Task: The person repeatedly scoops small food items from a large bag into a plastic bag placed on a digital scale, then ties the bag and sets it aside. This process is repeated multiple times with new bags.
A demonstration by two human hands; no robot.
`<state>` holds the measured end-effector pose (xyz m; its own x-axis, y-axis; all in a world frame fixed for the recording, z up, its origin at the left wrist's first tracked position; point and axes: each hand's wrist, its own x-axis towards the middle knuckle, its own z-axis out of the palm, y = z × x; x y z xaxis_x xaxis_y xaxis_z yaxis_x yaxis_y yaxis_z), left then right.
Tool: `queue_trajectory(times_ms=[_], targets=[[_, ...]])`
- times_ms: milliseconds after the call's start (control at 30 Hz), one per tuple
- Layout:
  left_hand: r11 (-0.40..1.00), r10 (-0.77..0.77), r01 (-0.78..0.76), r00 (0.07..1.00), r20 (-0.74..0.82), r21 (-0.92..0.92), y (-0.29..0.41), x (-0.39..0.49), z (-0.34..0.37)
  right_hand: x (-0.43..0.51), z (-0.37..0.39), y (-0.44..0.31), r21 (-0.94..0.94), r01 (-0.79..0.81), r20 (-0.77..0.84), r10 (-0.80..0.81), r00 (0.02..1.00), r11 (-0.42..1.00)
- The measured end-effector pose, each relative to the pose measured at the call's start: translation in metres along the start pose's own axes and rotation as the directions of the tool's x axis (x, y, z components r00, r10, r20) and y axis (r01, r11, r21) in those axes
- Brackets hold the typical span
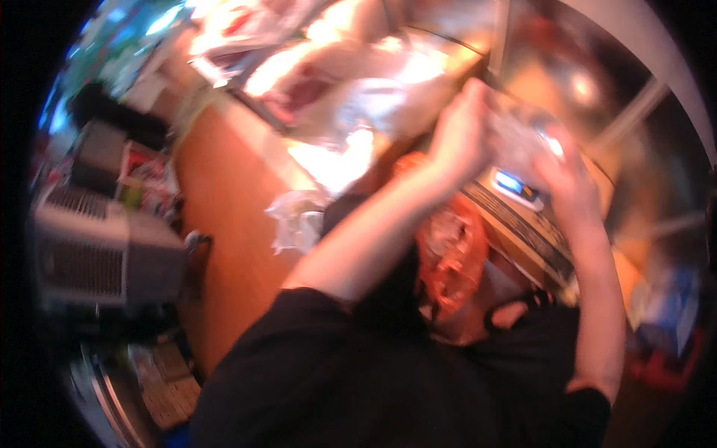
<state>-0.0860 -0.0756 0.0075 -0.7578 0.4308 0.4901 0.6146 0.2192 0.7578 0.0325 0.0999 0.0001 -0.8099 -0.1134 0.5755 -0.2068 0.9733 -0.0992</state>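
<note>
Motion blur softens the picture. Between my hands is a clear plastic bag (512, 134), its contents too blurred to make out. My left hand (462, 131) has its left side, fingers pointing away from me. On the other side my right hand (568, 173) grips it with the thumb toward the middle. Just below the bag shows a small digital scale (516, 189) with a lit blue display, resting on a cardboard box (521, 229). An orange plastic bag (454, 252) hangs or lies beneath my left forearm, close to the box.
Brightly lit clear plastic packaging (369, 106) fills an open box ahead. A crumpled white plastic bag (297, 221) lies left of my left forearm, by an orange-brown surface (229, 224). A grey vented appliance (89, 252) stands far left. Pale bars (630, 112) cross the upper right.
</note>
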Motion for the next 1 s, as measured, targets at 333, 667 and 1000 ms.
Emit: queue_trajectory(times_ms=[333, 667, 1000], targets=[[0.870, 0.129, -0.319, 0.883, 0.451, 0.377, -0.006, 0.045, 0.050, 0.054, 0.006, 0.058, -0.196, -0.696, 0.370, 0.709, 0.600, 0.691], [0.771, -0.270, -0.120, 0.828, 0.492, 0.625, -0.078, 0.056, 0.105, 0.034, 0.065, 0.075, -0.560, -0.380, 0.475, 0.661, 0.581, 0.736], [0.693, -0.340, -0.161, 0.787, 0.514, 0.703, -0.123, 0.078, 0.127, -0.005, 0.061, 0.144, 0.409, -0.503, 0.139, 0.493, 0.859, 0.761]])
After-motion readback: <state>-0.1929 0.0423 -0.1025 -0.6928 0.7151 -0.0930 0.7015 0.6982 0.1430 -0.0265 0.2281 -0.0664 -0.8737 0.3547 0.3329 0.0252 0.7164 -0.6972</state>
